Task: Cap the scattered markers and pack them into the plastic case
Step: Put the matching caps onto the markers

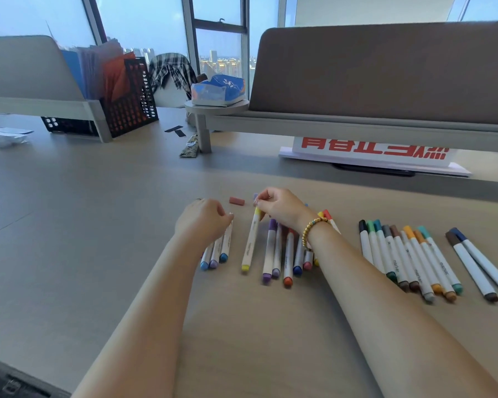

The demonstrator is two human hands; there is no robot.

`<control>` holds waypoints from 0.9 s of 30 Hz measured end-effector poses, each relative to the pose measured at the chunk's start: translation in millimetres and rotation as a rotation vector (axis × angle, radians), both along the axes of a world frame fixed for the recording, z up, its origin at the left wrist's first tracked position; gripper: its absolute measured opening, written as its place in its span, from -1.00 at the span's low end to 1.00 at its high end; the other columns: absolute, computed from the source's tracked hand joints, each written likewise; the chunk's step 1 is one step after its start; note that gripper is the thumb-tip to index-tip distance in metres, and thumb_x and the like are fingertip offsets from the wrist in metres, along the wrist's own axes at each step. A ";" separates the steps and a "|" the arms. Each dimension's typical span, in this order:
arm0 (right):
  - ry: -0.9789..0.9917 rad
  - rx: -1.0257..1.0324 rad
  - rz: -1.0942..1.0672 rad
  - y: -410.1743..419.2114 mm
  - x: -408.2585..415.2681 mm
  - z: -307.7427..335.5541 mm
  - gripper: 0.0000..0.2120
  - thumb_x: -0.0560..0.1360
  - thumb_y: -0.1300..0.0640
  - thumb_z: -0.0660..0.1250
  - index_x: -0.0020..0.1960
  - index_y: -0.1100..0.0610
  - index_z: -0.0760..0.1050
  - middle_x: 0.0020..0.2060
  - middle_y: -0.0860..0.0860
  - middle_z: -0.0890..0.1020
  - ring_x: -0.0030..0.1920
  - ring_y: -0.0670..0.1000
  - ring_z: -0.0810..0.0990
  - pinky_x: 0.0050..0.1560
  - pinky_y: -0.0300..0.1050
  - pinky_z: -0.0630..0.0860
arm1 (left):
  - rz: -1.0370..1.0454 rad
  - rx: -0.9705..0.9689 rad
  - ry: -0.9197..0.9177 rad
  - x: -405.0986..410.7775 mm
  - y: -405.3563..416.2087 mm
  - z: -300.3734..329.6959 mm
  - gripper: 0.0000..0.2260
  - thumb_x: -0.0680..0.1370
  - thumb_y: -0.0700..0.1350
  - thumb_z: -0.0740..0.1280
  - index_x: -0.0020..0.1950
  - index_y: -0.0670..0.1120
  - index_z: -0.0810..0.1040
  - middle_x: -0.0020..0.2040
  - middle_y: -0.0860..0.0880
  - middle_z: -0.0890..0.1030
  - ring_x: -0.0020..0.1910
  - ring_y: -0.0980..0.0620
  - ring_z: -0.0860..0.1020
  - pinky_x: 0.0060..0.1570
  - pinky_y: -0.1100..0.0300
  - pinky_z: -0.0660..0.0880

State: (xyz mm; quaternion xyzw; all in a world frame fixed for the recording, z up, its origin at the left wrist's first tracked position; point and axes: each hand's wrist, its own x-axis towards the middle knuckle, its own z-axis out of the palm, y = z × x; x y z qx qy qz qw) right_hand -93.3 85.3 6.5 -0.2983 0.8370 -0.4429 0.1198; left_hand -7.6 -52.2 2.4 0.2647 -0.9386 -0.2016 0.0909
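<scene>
My right hand (281, 208) pinches a small lilac cap (255, 196) just above the far end of a yellow marker (250, 239) lying on the table. My left hand (203, 221) curls over the far ends of three markers with blue and lilac ends (216, 251), its fingertips pinching the top of the rightmost one. A loose reddish-brown cap (237, 201) lies between the hands. Several markers (282, 254) lie partly under my right wrist. A row of capped markers (408, 259) lies to the right, and two more (477, 265) further right.
A dark object (9, 383) shows at the bottom left corner; what it is cannot be told. A white sign with red characters (371, 152) stands under the desk divider (385, 81). A black mesh file rack (127, 104) and a post (203, 133) stand behind.
</scene>
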 end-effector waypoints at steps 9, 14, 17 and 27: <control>0.274 0.440 0.011 5.8 -5.0 -4.7 -0.82 0.56 0.04 0.20 0.03 0.02 0.57 0.13 -0.03 0.59 0.20 0.08 0.45 0.30 0.00 0.25 | -0.039 -0.193 -0.134 -3.3 12.6 -1.6 -0.74 0.53 0.04 0.25 0.03 -0.13 0.54 0.12 -0.12 0.50 0.14 -0.09 0.45 -0.08 0.14 0.38; 0.269 0.229 -0.150 19.4 -20.9 -8.1 -0.83 0.55 0.08 0.20 -0.02 0.03 0.56 -0.03 0.02 0.64 0.10 0.08 0.53 0.20 0.04 0.38 | -0.048 -0.160 -0.115 -6.1 17.4 -0.4 -0.79 0.53 -0.01 0.23 -0.05 -0.14 0.53 -0.01 -0.10 0.55 -0.04 -0.09 0.48 -0.16 0.16 0.38; 0.369 0.220 -0.349 36.1 -35.1 -9.9 -0.80 0.58 0.14 0.16 0.05 0.04 0.56 0.04 0.02 0.59 0.13 0.07 0.47 0.16 -0.03 0.30 | -0.056 0.095 0.036 -9.9 20.0 3.3 -0.75 0.54 0.01 0.23 -0.29 -0.07 0.49 -0.33 -0.05 0.48 -0.23 -0.12 0.46 -0.21 0.17 0.34; 0.344 0.426 -0.334 48.9 -46.8 -19.5 -0.76 0.57 0.12 0.23 0.21 0.03 0.53 0.19 0.06 0.52 0.22 0.11 0.39 0.11 -0.06 0.32 | -0.137 0.619 0.108 -14.5 23.2 2.2 -0.83 0.61 -0.02 0.18 0.01 -0.09 0.49 -0.13 0.00 0.69 -0.56 0.14 0.30 -0.55 0.33 0.22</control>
